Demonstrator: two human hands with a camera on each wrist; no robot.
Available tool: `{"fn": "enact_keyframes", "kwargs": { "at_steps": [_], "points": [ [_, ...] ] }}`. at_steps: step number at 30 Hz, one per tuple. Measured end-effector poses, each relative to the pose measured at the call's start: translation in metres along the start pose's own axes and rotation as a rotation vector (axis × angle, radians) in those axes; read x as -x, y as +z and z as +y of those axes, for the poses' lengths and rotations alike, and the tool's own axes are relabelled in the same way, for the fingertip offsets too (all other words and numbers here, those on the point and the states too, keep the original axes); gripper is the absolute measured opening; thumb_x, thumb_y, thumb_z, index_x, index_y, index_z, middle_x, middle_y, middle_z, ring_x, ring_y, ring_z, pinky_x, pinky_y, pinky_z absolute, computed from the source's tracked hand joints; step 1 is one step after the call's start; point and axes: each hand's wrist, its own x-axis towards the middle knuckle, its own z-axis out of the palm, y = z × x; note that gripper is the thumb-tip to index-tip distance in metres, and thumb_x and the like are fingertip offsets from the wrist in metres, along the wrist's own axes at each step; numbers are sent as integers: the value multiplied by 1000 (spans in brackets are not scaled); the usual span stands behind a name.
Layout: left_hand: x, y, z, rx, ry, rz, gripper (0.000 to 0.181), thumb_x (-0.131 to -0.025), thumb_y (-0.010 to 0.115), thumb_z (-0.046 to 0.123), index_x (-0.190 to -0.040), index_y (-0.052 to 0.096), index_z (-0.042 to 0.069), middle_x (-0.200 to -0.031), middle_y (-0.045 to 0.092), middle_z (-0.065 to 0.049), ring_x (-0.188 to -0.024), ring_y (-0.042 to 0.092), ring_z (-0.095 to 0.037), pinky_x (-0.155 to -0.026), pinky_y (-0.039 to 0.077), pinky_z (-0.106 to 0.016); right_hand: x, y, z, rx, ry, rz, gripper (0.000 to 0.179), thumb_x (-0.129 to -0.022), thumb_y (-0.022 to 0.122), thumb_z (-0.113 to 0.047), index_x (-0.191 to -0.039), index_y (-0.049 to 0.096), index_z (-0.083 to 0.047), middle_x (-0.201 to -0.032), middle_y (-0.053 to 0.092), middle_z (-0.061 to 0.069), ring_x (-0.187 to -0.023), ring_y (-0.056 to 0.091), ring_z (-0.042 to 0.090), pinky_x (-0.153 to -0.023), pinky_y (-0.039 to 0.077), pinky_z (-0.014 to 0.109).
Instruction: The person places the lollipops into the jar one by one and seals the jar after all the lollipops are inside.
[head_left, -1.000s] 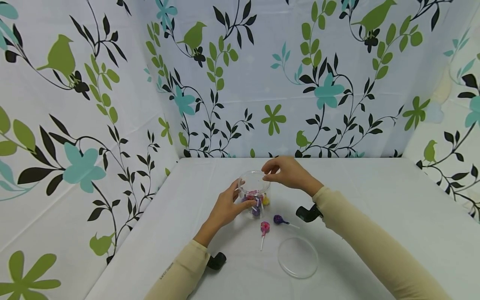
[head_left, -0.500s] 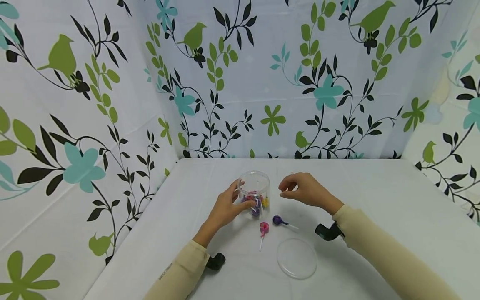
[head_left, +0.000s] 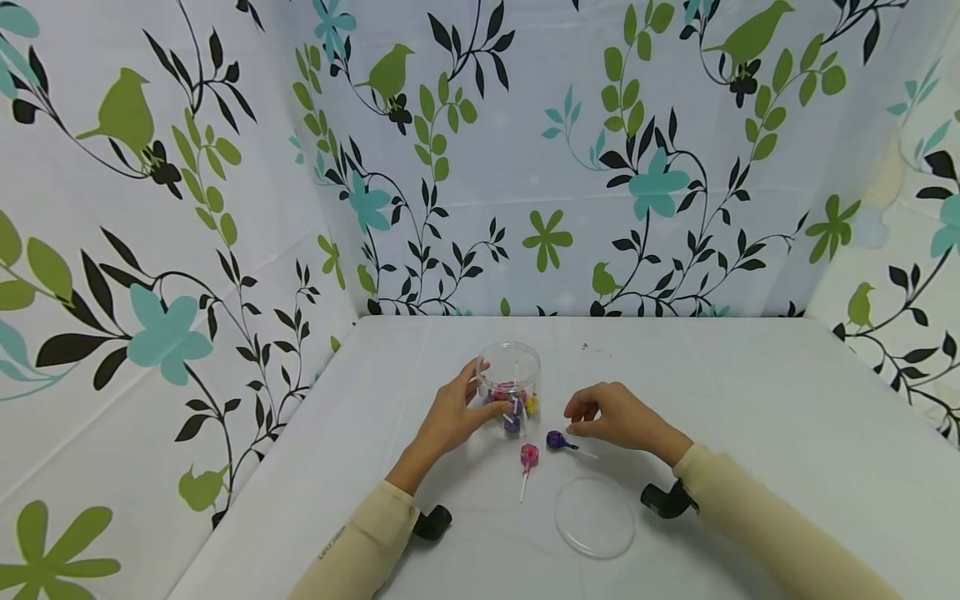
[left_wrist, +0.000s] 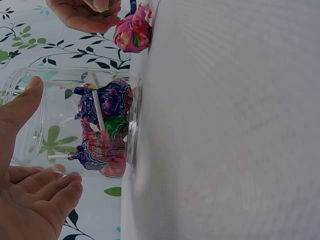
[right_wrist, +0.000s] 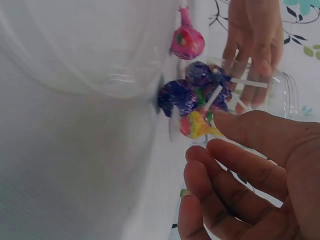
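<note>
My left hand grips a clear round jar standing upright on the table, thumb on one side and fingers on the other. Inside the jar, several wrapped lollipops in purple, pink, green and yellow lie at the bottom. To the right of the jar, a purple-wrapped lollipop lies on the table. Right beside it hovers my right hand, fingers bent loosely, thumb apart from them and nothing between. A pink-wrapped lollipop lies in front of the jar, stick toward me.
A clear round lid lies flat on the white table, nearer to me than the lollipops. Patterned curtains with birds and leaves surround the table at the back and sides.
My right hand has left the jar's mouth, swung right, then come down toward me to the purple lollipop. The left hand and jar have stayed in place.
</note>
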Motion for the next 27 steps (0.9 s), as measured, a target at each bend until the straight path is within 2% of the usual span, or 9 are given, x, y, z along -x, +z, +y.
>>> {"fn": "enact_keyframes", "kwargs": {
  "at_steps": [8,14,27],
  "points": [
    [0,0,-1,-9,-10,1,95,-90,82,43,-163,31,8,-159,45,-12,-138,50,-37,-111,45,-47,6,10,2,-19,35,-55,12,-90,82,-11,-98,77,-4,-83,69,-7,-76,62,11,-66,57,26],
    [0,0,-2,-8,-4,-2,96,-91,81,43,-163,30,5,-159,45,-12,-138,50,-37,-111,44,-48,9,15,1,-39,64,-75,10,-89,82,-8,-97,77,-4,-84,69,-6,-74,61,11,-65,58,24],
    [-2,0,-2,-15,-16,-5,96,-90,82,43,-163,30,8,-159,45,-11,-139,50,-35,-111,44,-46,12,16,10,16,57,-47,8,-90,78,-2,-95,81,-8,-87,74,-7,-77,61,9,-71,57,26]
  ]
}}
